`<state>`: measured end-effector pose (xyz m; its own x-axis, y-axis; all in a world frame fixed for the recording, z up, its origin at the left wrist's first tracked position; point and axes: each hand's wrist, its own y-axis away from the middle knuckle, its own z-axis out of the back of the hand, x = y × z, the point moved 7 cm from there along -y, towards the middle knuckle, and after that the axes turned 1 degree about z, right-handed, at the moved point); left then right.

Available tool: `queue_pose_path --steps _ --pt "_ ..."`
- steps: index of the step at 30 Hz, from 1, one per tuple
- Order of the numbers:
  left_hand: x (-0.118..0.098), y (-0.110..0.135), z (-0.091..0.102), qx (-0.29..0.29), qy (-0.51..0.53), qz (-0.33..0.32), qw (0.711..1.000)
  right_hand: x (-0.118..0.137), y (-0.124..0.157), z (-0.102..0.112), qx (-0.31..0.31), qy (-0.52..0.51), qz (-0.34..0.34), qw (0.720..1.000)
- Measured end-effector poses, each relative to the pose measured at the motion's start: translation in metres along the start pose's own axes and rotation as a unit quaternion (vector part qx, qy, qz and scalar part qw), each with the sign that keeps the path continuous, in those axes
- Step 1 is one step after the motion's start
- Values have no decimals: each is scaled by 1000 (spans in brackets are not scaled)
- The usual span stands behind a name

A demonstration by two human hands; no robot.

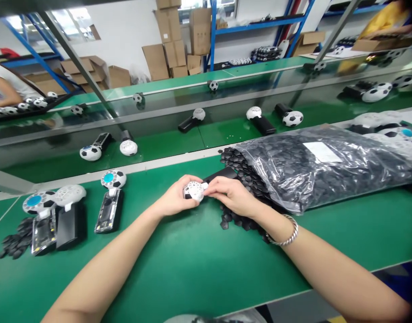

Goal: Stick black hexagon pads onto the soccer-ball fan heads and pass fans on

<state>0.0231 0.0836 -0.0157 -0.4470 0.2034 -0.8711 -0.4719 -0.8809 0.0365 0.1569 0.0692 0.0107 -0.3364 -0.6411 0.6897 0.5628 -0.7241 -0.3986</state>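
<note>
My left hand (177,196) is closed around the round white head of a football-patterned device (193,191), whose black handle (222,174) points away to the right. Some of the head's patches are black and others are white. At the head's right side, the fingertips of my right hand (231,193) are pinched together near its white neck; whatever they pinch is hidden. Close beside that hand, loose black patches (241,172) spill from a large clear plastic bag (327,166).
Several similar devices (108,202) and a small pile of black patches (17,237) lie at left on the green table (192,264). Beyond a raised edge, more devices (128,147) rest on a green conveyor (219,130). Other people (7,85) work at the far sides.
</note>
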Motion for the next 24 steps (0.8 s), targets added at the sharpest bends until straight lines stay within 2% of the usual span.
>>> queue_pose_path --steps 3,5,13,18,21,24 --pt "-1 0 -1 -1 -16 -2 1000 8 0 -6 11 46 57 997" --pt "-2 0 -1 -15 -27 0 1000 9 -1 -8 -3 64 65 996" --pt "-4 1 -4 -75 -43 -14 996 -2 -3 -10 -43 -4 9 999" --pt "-8 3 -5 -81 -57 -41 994 -3 0 -10 -42 -9 -31 999" --pt "-10 4 -4 -85 -72 -38 993 -5 3 -11 -42 -6 -68 997" --pt "-10 5 -4 -95 -89 -32 991 -5 4 -14 -30 -21 -71 997"
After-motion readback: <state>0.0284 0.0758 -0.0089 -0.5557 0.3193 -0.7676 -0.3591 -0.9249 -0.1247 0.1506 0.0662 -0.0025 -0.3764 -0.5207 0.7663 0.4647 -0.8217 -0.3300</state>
